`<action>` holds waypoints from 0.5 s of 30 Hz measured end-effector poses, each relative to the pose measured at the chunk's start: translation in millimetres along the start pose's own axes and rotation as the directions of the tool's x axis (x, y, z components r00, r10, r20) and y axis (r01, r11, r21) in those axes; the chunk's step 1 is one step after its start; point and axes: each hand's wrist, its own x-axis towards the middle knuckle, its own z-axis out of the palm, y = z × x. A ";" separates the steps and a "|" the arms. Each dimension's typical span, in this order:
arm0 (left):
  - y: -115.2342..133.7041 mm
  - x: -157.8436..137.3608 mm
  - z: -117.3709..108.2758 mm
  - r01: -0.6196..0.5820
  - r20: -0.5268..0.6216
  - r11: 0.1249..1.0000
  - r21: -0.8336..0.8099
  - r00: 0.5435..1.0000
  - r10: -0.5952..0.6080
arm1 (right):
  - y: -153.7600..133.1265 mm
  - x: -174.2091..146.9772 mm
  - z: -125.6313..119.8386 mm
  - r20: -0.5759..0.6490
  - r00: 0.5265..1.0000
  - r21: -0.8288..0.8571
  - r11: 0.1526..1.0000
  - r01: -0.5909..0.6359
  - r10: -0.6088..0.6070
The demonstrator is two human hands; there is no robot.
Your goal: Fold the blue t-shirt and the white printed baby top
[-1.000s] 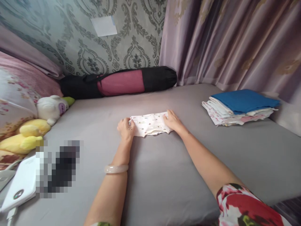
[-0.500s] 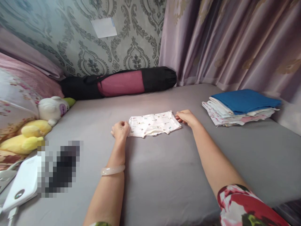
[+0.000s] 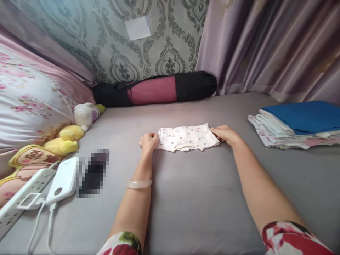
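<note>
Printed garment (image 3: pixel 187 137) pinched at both ends by left hand (image 3: pixel 149 141) and right hand (image 3: pixel 225 134).

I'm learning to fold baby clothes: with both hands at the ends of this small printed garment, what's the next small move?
Probably fold one end over the middle: the left hand and right hand pinch opposite ends of the printed garment, lying flat on the bed.

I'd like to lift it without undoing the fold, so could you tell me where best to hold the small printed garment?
Probably by its two short ends, where the left hand and right hand already pinch. The printed garment lies flat and wide on the bed, so come in from both sides.
</note>
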 end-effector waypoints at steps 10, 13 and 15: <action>5.9 -3.5 -1.2 -0.035 0.037 0.989 -0.140 0.998 0.041 | -4.9 -9.8 -3.0 0.043 0.998 0.059 0.998 0.032 -0.034; 8.5 -6.3 -4.6 -0.039 0.093 0.984 -0.176 0.994 0.056 | -6.1 -10.9 -4.8 0.033 0.998 0.034 0.998 0.056 -0.057; 10.1 -7.2 -7.5 -0.039 0.130 0.980 -0.194 0.989 0.065 | -8.5 -12.5 -6.3 0.032 0.997 0.001 0.997 0.072 -0.072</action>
